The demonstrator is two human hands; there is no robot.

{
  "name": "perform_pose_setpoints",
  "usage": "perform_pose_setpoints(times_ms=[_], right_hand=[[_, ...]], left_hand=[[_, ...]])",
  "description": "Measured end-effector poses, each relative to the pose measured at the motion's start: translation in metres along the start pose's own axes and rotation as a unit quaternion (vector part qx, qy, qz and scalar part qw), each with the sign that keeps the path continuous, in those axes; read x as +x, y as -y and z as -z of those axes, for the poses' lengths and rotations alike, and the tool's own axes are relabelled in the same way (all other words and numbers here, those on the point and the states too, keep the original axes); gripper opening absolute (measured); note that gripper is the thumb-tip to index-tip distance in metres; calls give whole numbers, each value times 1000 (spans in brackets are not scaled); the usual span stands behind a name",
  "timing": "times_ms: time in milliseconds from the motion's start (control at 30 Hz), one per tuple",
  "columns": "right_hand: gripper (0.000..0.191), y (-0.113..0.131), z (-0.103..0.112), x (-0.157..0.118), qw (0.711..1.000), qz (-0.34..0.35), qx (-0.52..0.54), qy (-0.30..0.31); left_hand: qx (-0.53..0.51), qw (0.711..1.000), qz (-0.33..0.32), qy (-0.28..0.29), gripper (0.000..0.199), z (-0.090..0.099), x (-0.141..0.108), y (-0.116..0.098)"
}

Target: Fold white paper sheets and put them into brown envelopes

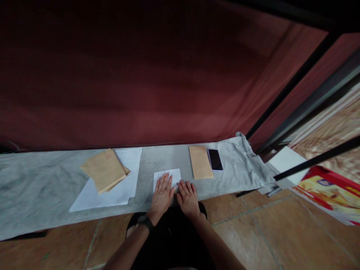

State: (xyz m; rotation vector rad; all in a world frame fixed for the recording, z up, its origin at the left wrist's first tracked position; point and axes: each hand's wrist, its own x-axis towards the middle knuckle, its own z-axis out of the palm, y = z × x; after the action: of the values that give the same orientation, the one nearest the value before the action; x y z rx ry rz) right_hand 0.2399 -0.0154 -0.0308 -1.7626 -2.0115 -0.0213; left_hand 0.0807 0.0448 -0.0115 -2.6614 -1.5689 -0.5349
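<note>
A small white sheet of paper [174, 173], perhaps folded, lies on the grey cloth in front of me. My left hand [163, 193] rests flat across its middle, fingers stretched out. At the sheet's lower right edge lies my right hand [187, 197], also flat, with its fingers extended over the edge and the cloth. Part of the paper is hidden under both hands. To the right sits a brown envelope [201, 162], with a dark-screened phone [215, 160] beside it.
Several brown envelopes [105, 168] are piled on larger white sheets [132, 165] at the left. A grey cloth [160, 155] covers the narrow bench, bunched at its right end. Black metal bars [292, 88] and a red and yellow box [332, 191] stand at the right.
</note>
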Motion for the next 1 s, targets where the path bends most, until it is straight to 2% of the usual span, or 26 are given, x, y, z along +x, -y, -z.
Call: perform_pose_setpoints(times_ms=[167, 267, 500, 567, 633, 733, 800, 900, 1000], right_hand=[[46, 5, -1, 0, 1000, -16, 10, 7], [46, 5, -2, 0, 1000, -15, 10, 5], [48, 6, 3, 2, 1000, -10, 8, 17], [48, 6, 5, 2, 1000, -9, 7, 20], [48, 7, 5, 2, 1000, -7, 5, 21], [46, 6, 2, 1, 1000, -8, 3, 23], [44, 7, 1, 1, 1000, -10, 2, 25], [43, 8, 0, 2, 1000, -13, 1, 21], [46, 9, 2, 2, 1000, -18, -1, 16]], left_hand=[[-1, 999, -9, 36, 56, -12, 9, 7], [1, 999, -3, 39, 58, -16, 9, 10], [23, 998, 51, 22, 60, -7, 2, 42], [33, 998, 50, 16, 60, -4, 7, 38], [32, 999, 29, 18, 59, -3, 15, 25], [-6, 997, -57, 49, 51, -9, 27, -2], [-22, 995, -74, 56, 48, -13, 32, -13], [-22, 997, -56, 56, 50, -17, 30, -10], [-11, 998, -21, 57, 51, -16, 27, 11]])
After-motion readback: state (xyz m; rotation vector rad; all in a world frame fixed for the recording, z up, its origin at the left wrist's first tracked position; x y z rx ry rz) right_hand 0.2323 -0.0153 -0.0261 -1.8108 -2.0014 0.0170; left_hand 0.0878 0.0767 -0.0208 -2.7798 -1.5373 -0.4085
